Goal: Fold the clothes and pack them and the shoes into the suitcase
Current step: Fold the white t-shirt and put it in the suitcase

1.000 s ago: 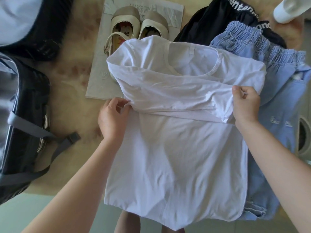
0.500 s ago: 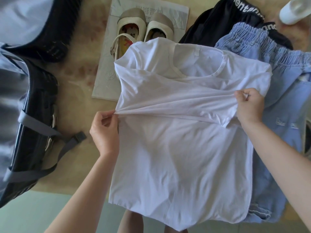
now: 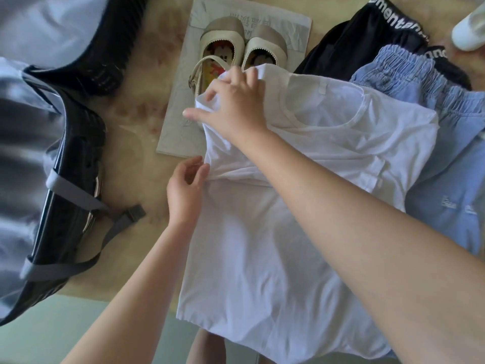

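Note:
A white T-shirt (image 3: 262,258) lies flat in front of me, its upper part folded down in a crosswise crease. My right hand (image 3: 231,106) reaches across and grips the sleeve at the shirt's left shoulder, partly over the shoes. At the left end of the crease, my left hand (image 3: 186,185) pinches the fabric with its fingertips. A pair of beige shoes (image 3: 225,40) stands on grey paper (image 3: 178,127) behind the shirt. The open black suitcase (image 3: 76,164) with grey straps lies at the left. Blue shorts (image 3: 446,179) and a black garment (image 3: 367,40) lie at the right.
Everything rests on a beige surface (image 3: 136,143), whose front edge runs just below the suitcase. A white rounded object (image 3: 469,32) sits at the top right corner. The shirt's hem hangs over the front edge, above my legs.
My right hand let go of the shirt's right edge and crossed over to its left shoulder sleeve. My left hand stays at the left end of the crease.

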A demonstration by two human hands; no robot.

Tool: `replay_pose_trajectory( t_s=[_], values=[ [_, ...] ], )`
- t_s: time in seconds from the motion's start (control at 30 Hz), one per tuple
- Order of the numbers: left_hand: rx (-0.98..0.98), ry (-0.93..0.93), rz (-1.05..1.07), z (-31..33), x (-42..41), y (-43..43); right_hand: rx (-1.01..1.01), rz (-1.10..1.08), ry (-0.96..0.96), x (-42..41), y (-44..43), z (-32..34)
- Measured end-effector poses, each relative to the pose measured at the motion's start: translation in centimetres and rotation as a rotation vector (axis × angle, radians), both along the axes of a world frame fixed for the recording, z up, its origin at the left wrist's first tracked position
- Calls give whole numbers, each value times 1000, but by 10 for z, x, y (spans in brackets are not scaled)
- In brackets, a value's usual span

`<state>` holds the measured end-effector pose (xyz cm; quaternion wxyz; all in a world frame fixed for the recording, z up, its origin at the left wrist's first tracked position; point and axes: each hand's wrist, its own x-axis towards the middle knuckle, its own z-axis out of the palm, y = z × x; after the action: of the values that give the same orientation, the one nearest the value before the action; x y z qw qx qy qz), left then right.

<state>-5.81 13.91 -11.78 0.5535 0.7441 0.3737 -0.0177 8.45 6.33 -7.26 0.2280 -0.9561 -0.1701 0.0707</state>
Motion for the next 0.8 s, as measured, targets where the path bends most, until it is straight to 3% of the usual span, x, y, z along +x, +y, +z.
replay_pose_trajectory(
  t_s=[0.1,0.33,0.5,0.57,0.63,0.73,0.8],
  values=[
    [30,13,-4,-2,1,5,-93,50,-28,4,23,-10],
    [-41,-66,94,5,-2,10,201,-193,19,45,37,3],
    [-244,-13,225,2,0,12,135,-233,82,54,36,-11],
    [-233,19,210,-1,-1,12,123,-216,114,48,32,-16],
    [-190,13,168,-1,1,12,184,-207,67,43,20,-17],
    [-106,7,118,5,3,11,358,-245,-181,30,-28,-9],
    [20,-10,93,6,3,10,370,-312,-217,16,-80,-5]
  ],
)
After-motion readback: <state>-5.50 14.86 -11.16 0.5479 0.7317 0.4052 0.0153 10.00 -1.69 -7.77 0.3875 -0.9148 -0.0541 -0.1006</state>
